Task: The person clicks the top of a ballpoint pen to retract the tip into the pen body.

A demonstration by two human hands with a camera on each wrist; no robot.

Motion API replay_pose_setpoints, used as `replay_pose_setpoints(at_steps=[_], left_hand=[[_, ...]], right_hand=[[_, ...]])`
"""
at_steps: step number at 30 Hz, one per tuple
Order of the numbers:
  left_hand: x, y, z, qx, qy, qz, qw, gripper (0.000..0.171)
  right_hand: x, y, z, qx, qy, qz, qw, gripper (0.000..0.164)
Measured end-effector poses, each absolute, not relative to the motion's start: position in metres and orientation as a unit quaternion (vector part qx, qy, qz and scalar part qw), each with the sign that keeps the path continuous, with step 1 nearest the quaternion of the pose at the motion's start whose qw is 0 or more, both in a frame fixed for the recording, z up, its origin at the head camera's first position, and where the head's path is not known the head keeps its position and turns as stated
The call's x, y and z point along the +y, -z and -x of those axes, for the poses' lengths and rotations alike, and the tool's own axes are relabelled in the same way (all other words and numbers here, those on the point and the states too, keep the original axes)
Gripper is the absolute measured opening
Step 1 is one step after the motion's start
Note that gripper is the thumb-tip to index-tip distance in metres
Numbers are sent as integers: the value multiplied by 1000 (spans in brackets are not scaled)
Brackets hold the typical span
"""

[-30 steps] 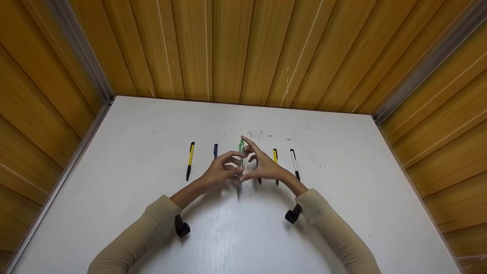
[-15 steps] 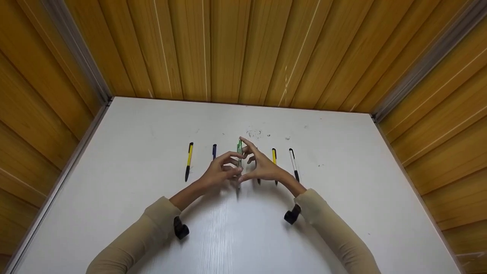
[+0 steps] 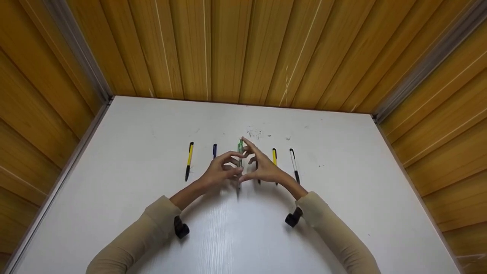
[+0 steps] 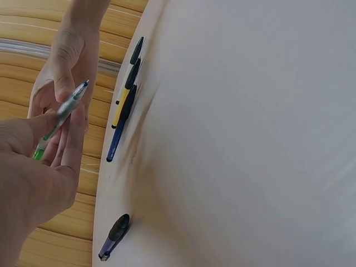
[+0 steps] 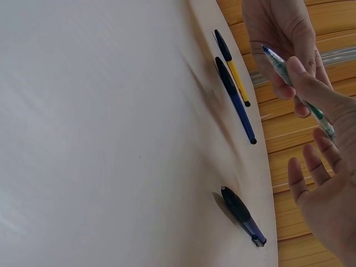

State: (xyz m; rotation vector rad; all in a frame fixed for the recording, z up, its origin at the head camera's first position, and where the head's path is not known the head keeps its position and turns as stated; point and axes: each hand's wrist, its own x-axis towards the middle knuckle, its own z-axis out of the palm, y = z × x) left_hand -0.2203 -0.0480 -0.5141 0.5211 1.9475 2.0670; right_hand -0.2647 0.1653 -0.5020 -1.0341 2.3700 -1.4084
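Observation:
A slim pen [image 3: 240, 146] with green parts and a clear barrel is held above the white table, between both hands. My left hand [image 3: 220, 170] pinches it with thumb and fingertips. My right hand [image 3: 266, 167] reaches from the other side, its straight index finger touching the pen's top end and the thumb lying along the lower part. In the left wrist view the green pen [image 4: 62, 117] points its blue tip up and right. In the right wrist view the right hand's other fingers [image 5: 311, 172] are spread apart. The pen's middle is partly hidden by fingers.
Other pens lie in a row: yellow-black [image 3: 189, 161] and blue [image 3: 215, 150] left, yellow [image 3: 274, 154] and white-black [image 3: 295, 165] right. A dark blue pen [image 4: 122, 122] lies mostly behind the right hand in the head view. Wood-look walls [image 3: 228, 49] bound the table [image 3: 152, 118].
Both hands and the green pen stay almost in place; the head view shifts only slightly. The pens on the table have not moved.

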Motion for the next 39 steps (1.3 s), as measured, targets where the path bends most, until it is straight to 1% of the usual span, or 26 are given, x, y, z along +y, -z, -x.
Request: replay_pose_setpoints(at_steps=[5,11,18,21,39], left_hand=[[-47,512,219,677,-702,-176,130,45],[-47,509,220,681,-700,-178,119,42],[-52,509,222,677,-707,-172,112,42],[-52,511,223,672,-711,-174,111,41],[-53,511,223,667,-711,-180,130,44]], right_hand=[[166,500,265,810,457,358,86,124],[164,498,267,810,453,366,73,119],[157,496,266,800,475,355,86,117],[156,498,267,797,480,358,81,117],[163,494,266,801,464,365,98,117]])
